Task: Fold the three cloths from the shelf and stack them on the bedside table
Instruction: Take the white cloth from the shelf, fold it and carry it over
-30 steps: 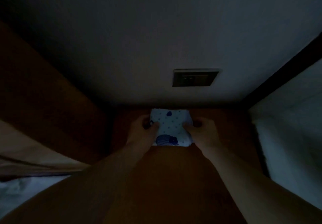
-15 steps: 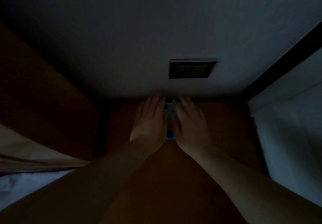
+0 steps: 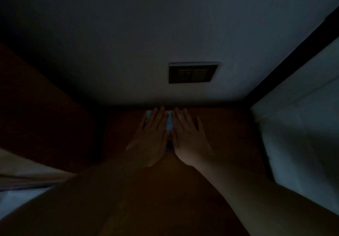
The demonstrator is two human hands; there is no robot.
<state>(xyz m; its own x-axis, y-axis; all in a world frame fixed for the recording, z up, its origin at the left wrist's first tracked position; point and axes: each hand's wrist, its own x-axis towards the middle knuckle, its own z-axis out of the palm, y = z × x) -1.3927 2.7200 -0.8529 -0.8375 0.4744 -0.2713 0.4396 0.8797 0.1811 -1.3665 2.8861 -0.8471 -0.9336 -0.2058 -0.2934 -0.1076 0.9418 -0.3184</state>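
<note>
The room is very dark. A folded white cloth with blue prints (image 3: 169, 123) lies on the brown bedside table (image 3: 225, 131), close to the wall. My left hand (image 3: 153, 136) and my right hand (image 3: 189, 136) rest flat on top of it, palms down, fingers stretched toward the wall. Only a narrow strip of the cloth shows between the hands, plus a corner by my left fingertips. Whether other cloths lie beneath it is hidden.
A wall socket plate (image 3: 192, 72) sits on the pale wall just above the table. White bedding (image 3: 300, 125) borders the table on the right behind a dark frame (image 3: 293, 55). A brown wooden panel (image 3: 42, 110) and beige fabric (image 3: 23, 169) stand at the left.
One second ago both hands pinched the cloth's side edges. They have since let go and moved on top, lying flat and covering most of it, fingers sliding a little toward the wall.
</note>
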